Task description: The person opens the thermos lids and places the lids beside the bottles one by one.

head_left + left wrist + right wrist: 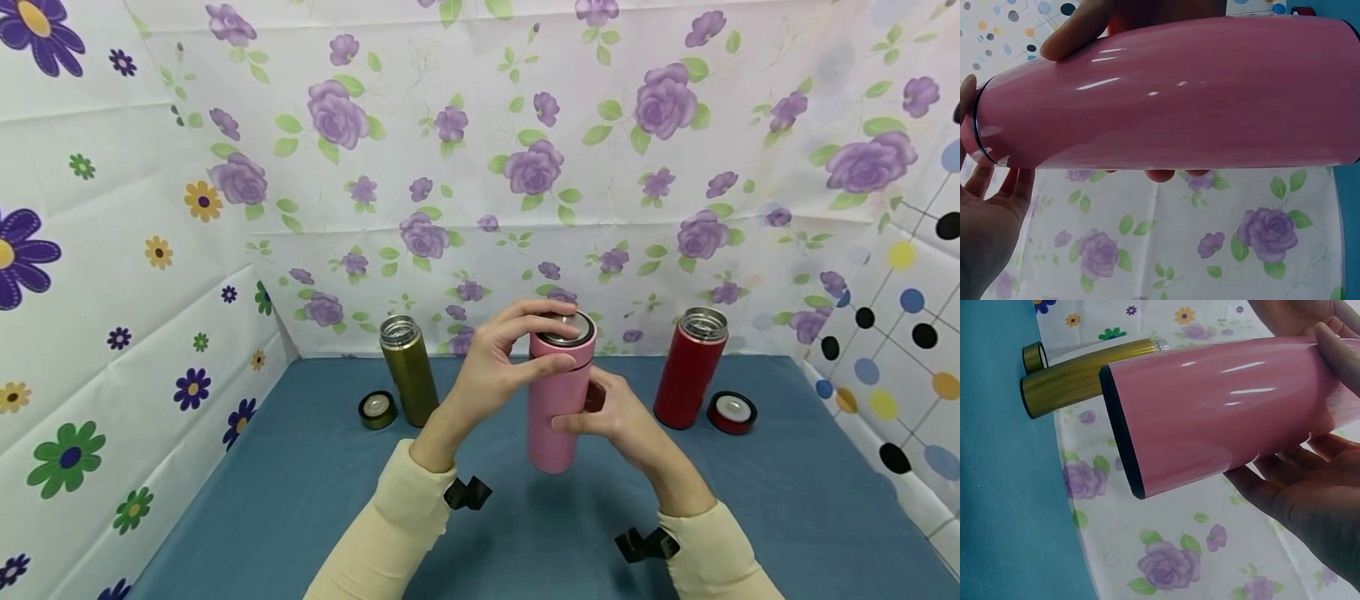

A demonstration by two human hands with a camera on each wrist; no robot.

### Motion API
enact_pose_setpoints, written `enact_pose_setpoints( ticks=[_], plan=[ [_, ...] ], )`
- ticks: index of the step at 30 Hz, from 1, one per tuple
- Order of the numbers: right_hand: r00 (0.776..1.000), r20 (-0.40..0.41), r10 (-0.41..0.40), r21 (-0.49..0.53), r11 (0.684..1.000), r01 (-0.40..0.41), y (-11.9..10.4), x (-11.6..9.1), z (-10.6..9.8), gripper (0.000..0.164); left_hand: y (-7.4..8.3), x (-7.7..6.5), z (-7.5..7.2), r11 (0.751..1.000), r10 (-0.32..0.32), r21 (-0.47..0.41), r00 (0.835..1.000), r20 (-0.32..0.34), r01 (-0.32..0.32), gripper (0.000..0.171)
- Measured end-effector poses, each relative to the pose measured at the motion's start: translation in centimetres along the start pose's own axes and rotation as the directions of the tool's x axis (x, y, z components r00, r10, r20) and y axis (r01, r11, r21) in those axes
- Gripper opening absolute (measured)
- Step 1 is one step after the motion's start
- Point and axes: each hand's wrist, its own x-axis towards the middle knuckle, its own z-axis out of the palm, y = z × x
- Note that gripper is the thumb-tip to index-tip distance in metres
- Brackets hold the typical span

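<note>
A pink thermos bottle (551, 425) is held upright, leaning slightly, in the middle of the head view. My left hand (495, 358) grips its lid (564, 329), thumb on the near side and fingers over the silver top. Lower down, my right hand (618, 412) holds the bottle's body, the thumb across its front and the other fingers behind it. In the right wrist view, the pink bottle's black base (1124, 434) shows at the end away from the hands. A thin dark seam (984, 128) runs between lid and body in the left wrist view.
An olive-green bottle (412, 375) stands lidless at left, its lid (377, 409) beside it on the blue tablecloth (262, 500). To the right stands a lidless red bottle (690, 375), with its lid (732, 412) next to it. Flowered sheets (465, 167) hang behind.
</note>
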Motion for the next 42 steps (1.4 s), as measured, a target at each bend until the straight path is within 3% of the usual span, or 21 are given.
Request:
enact_pose_setpoints(
  ticks=[11,28,33,42],
  plan=[
    [0.999,0.032,-0.033,0.011,0.999,0.032,-0.03,0.06,-0.19,0.056,0.04,-0.1,-0.24,0.999,-0.011,-0.038,0.997,0.077,0.014,0.046],
    [1.0,0.003,-0.002,0.018,1.0,0.002,0.09,0.07,-0.02,0.058,0.15,0.06,0.13,1.0,-0.007,-0.003,1.0,0.007,0.007,0.045],
    [1.0,0.002,-0.006,0.021,1.0,0.006,0.06,0.07,-0.05,0.057,0.14,0.09,-0.05,1.0,-0.008,0.022,1.0,0.03,0.007,0.045],
    [1.0,0.015,-0.017,0.012,1.0,0.017,0.1,0.07,-0.13,0.058,0.27,0.05,-0.33,0.999,-0.017,-0.036,0.996,0.085,0.02,0.043]
  ],
)
